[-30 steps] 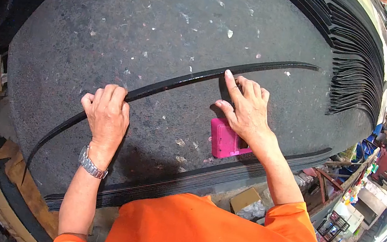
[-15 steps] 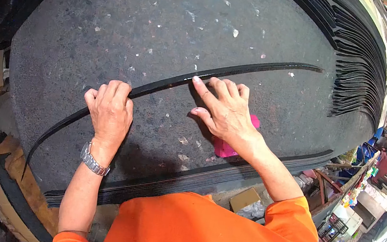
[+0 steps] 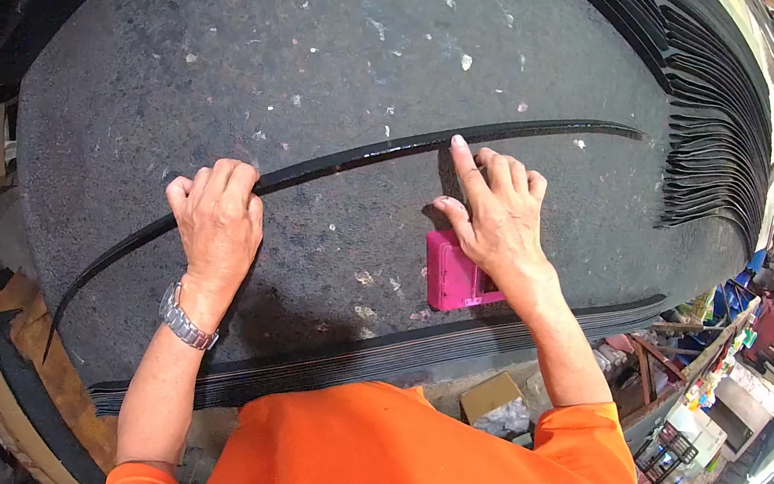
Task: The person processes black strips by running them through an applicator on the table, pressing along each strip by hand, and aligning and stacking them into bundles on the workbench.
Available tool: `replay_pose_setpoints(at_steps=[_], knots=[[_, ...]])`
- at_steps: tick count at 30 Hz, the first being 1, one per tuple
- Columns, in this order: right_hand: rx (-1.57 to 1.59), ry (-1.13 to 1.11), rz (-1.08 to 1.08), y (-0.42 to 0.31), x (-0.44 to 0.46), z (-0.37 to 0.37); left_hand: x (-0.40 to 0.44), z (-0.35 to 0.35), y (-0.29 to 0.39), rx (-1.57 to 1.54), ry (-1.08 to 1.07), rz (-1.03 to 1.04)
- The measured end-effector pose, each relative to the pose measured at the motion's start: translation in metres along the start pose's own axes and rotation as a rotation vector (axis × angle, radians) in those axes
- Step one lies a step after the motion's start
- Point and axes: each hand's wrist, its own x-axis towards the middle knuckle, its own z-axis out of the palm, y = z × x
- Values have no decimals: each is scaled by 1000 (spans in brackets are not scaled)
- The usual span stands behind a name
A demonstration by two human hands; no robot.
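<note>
A long, thin black strip point(image 3: 349, 160) lies in a curve across the dark tabletop point(image 3: 234, 56). My left hand point(image 3: 216, 220), with a metal watch on its wrist, is closed around the strip left of its middle. My right hand point(image 3: 503, 215) has its index finger stretched out, its tip touching the strip right of the middle. The thumb is apart and the other fingers are loosely bent. A shiny wet-looking mark shows on the strip between the hands. Just below my right hand lies a pink plastic case point(image 3: 453, 275), partly covered by it.
Many black strips are stacked in a fanned pile point(image 3: 722, 143) at the right rear. Another layered bundle of strips point(image 3: 369, 356) runs along the near edge, before my body. A cardboard box point(image 3: 491, 401) sits below the table. Cluttered shelves and goods stand at the right.
My right hand has slid rightward along the strip, its index finger still on it. More of the pink case now shows. My left hand keeps its hold in nearly the same place.
</note>
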Motion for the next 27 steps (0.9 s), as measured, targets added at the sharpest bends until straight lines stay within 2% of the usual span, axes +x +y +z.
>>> replay_pose_setpoints(at_steps=[8,20,27], knots=[[109,23,-127,-32,12,12,0,-1,1,0,-4,-5],[14,-2,-4,-8,1,4,0,1,0,-7,-4,-15],[181,-35,-152,-51,17,8,1,-1,2,-15,-22,-26]])
